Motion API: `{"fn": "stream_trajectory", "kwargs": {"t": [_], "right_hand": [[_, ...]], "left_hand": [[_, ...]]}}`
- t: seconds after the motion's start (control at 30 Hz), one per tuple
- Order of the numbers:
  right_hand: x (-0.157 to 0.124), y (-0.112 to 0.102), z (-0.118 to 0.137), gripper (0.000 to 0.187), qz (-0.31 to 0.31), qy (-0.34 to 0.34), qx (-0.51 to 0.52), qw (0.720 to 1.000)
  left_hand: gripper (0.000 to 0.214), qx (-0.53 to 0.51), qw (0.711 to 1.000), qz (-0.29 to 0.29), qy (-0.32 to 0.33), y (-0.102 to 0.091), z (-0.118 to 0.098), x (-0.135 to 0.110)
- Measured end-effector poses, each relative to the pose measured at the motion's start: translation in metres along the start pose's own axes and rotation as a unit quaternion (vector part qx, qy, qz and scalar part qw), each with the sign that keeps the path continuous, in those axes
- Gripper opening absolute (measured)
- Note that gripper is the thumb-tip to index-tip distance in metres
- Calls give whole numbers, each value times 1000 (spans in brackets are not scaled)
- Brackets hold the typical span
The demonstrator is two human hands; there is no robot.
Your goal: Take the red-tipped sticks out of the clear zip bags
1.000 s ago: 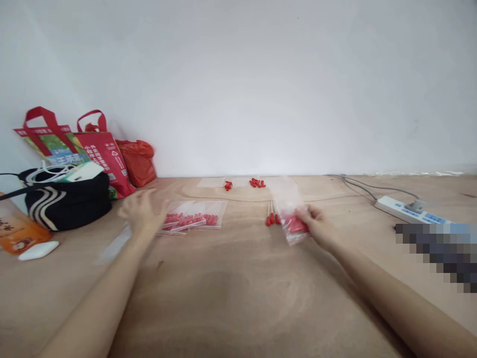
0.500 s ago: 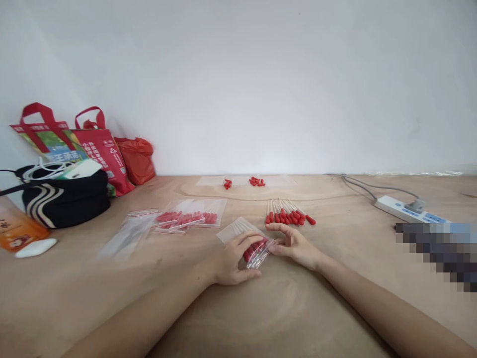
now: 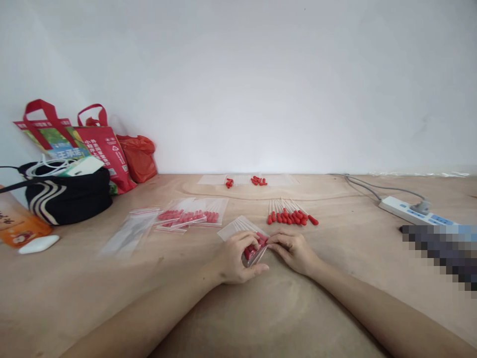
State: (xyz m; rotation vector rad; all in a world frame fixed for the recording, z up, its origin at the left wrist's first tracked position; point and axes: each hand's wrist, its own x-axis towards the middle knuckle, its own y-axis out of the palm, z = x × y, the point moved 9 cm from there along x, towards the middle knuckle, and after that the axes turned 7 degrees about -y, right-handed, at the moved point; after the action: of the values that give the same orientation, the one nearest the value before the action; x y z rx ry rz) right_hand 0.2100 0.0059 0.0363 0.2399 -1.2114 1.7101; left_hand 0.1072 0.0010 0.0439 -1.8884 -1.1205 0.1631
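Note:
A clear zip bag (image 3: 233,228) holds several white sticks with red heads, its mouth turned toward the near right. My left hand (image 3: 238,257) curls around the left side of this bag, fingers bent over the red heads and thumb stretched along the table. At the bag's right corner, my right hand (image 3: 296,252) has thumb and fingers pinched together on the edge. Beyond my right hand lies a loose row of red-headed sticks (image 3: 294,217). Filled bags of the same sticks (image 3: 192,217) overlap to the left, beside flat clear zip bags (image 3: 130,232).
Small red pieces (image 3: 258,181) lie on clear sheets by the wall. A power strip (image 3: 406,211) with a grey cable sits at right, near a pixelated dark object (image 3: 443,253). At left are a black pouch (image 3: 70,199), shopping bags (image 3: 106,154), an orange packet (image 3: 20,223) and a white oval object (image 3: 39,244).
My right hand's fingers have closed from a spread pose into a pinch on the bag's edge. My left fingers have curled more over the bag. The view has shifted slightly.

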Motion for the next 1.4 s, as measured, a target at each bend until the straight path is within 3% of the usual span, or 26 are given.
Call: {"fn": "stream_trajectory", "kwargs": {"t": [0.2, 0.33, 0.47, 0.53, 0.73, 0.97, 1.4], "right_hand": [[-2, 2, 2, 14, 4, -7, -25, 1000], [-1, 2, 5, 14, 4, -13, -37, 999], [-1, 3, 6, 15, 5, -13, -49, 999], [-1, 4, 5, 15, 8, -13, -51, 999], [-2, 3, 3, 15, 7, -22, -78, 997], [-1, 4, 15, 8, 28, -82, -126, 988], [-3, 5, 8, 7, 24, -67, -129, 989]], "left_hand": [[11, -2, 995, -93, -20, -4, 1, -1], [15, 4, 995, -97, -35, -1, 2, 0], [3, 21, 994, -100, -46, -1, 4, 1], [10, 24, 993, -105, -42, -3, 4, 2], [16, -10, 995, -65, -68, -2, 8, 4], [13, -57, 993, -36, -97, 1, 16, 4], [7, -76, 988, -30, -129, 2, 22, 3]]}}
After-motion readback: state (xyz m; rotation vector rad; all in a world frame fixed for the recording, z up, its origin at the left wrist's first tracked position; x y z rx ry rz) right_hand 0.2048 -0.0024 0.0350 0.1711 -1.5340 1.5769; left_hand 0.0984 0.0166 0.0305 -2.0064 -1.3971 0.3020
